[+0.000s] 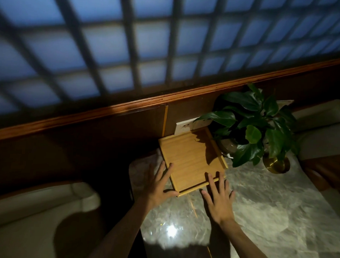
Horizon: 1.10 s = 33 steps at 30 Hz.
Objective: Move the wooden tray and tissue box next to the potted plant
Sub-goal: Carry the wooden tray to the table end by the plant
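One wooden tray (193,161) beside one potted plant (257,125); left hand (159,185) and right hand (218,199) spread flat, fingers apart

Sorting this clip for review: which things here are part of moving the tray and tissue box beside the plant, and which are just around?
Job: wooden tray; potted plant; left hand; right hand. No tissue box in view.

Just around: marble table; wall socket; cream seats; latticed window.
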Available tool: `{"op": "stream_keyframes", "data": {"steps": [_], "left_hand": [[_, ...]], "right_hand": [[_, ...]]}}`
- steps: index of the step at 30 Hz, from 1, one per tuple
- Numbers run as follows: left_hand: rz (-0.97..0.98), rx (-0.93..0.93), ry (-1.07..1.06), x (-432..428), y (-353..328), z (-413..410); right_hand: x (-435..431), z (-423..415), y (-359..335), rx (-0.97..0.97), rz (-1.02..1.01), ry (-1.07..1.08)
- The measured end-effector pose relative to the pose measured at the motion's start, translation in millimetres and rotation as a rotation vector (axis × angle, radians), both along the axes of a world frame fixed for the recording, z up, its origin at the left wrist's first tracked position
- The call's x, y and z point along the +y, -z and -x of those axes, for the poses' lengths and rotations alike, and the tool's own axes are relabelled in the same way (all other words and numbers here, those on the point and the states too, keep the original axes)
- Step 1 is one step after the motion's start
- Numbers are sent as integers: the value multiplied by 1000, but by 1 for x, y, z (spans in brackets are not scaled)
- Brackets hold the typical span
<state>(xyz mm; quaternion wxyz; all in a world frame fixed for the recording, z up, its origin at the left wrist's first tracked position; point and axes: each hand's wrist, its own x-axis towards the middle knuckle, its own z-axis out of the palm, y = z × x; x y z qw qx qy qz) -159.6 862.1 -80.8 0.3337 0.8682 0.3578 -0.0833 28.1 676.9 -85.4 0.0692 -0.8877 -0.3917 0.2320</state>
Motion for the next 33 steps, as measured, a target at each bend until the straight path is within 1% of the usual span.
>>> {"op": "stream_keyframes", "data": {"steps": [3,8,11,13,14,15,18,19,20,21,22,23,24,25,26,28,29,30,32,33], "left_hand": [[16,38,-9,-2,5,-2],[26,29,-6,-2,13,-1],[34,1,-24,-1,16,-2],[40,-62,-61,-1,17,-1],[63,-105,-92,-1,17,1],[99,-137,-129,-2,16,2],[212,-161,-202,2,14,5],[265,-176,-226,6,14,5],[326,-191,-264,9,12,3],[382,-195,-307,10,9,1],[427,-184,-346,11,7,-2],[451,-155,-379,11,6,-6],[462,-109,-403,10,5,-10],[463,-72,-418,9,5,-13],[450,-41,-421,8,4,-16],[448,-26,-415,7,6,-19],[456,-31,-400,7,7,-18],[476,-41,-382,8,6,-17],[488,-61,-338,12,5,-17],[484,-60,-317,15,4,-16]], "right_hand": [[7,3,1,-1,0,56],[10,6,1,-14,-16,106],[11,7,2,-10,-24,120],[13,9,1,5,-47,147],[16,12,-4,61,-88,203],[19,15,-9,176,-174,311],[36,27,-28,667,-584,840],[44,29,-33,793,-714,1004],[51,29,-37,891,-825,1121],[57,28,-38,945,-917,1202],[61,27,-33,921,-961,1239],[65,26,-26,801,-939,1225],[69,25,-19,722,-922,1190],[72,24,-14,665,-884,1169],[75,23,-11,654,-872,1165],[77,22,-7,706,-837,1213],[75,21,-3,739,-863,1227],[73,20,-1,790,-941,1253],[69,21,-2,841,-977,1226],[68,21,-7,849,-941,1185]]}}
